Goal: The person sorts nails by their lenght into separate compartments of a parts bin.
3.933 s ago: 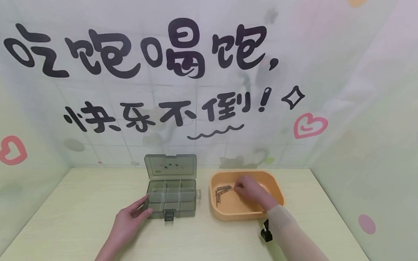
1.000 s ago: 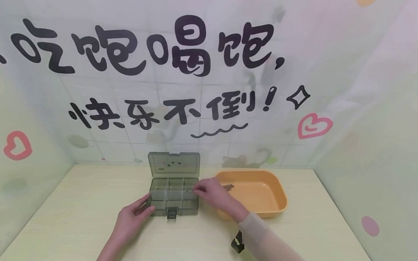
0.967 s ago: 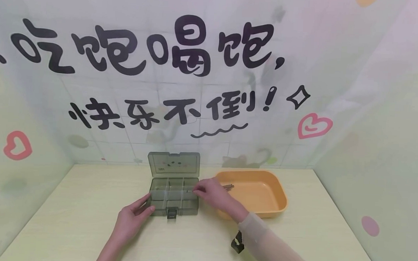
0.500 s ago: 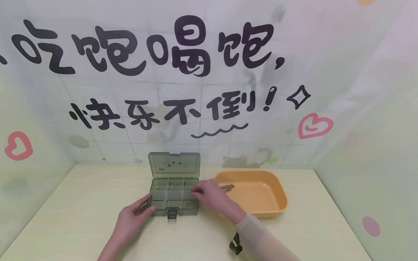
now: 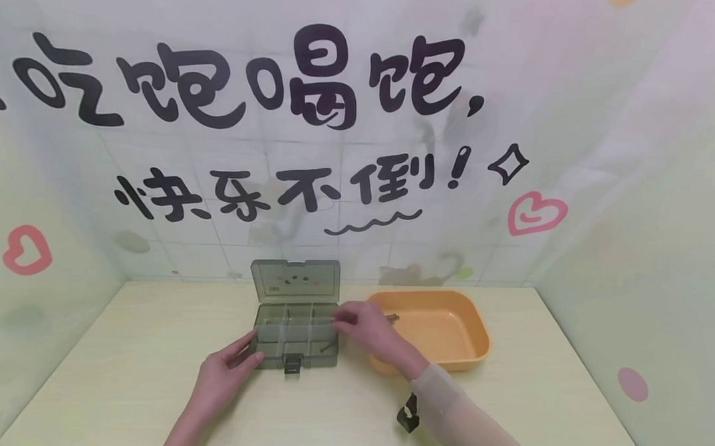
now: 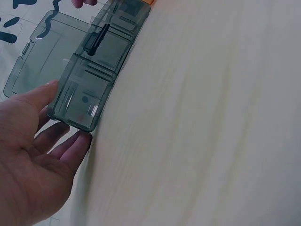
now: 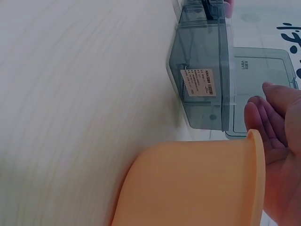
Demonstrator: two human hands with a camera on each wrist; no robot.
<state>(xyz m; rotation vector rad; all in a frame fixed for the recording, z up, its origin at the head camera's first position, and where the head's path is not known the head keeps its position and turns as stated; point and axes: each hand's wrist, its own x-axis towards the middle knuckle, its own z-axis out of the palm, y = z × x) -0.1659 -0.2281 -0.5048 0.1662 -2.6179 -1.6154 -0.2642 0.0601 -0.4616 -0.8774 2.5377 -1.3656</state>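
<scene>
A grey translucent compartment box (image 5: 295, 335) stands with its lid (image 5: 297, 281) raised. My left hand (image 5: 223, 375) grips its left end; in the left wrist view the thumb (image 6: 44, 94) lies at the corner with fingers curled beside the end wall. My right hand (image 5: 365, 326) hovers at the box's right edge. In the right wrist view its thumb and fingers are apart, with nothing seen between them. A thin dark screw (image 5: 328, 347) lies tilted in the front right compartment. More screws (image 5: 392, 318) lie in the orange tray (image 5: 447, 365), partly hidden by my right hand.
The orange tray stands right of the box, below my right forearm. A black clip-like piece (image 5: 408, 415) hangs under the right sleeve (image 5: 446, 390). Behind the light wooden table (image 5: 337, 422) rises a printed wall sheet (image 5: 216, 163), with side walls left and right.
My right hand went from the tray to the box, and a screw now lies in the front right compartment. The right fingers have since drawn slightly back. My left hand keeps its grip.
</scene>
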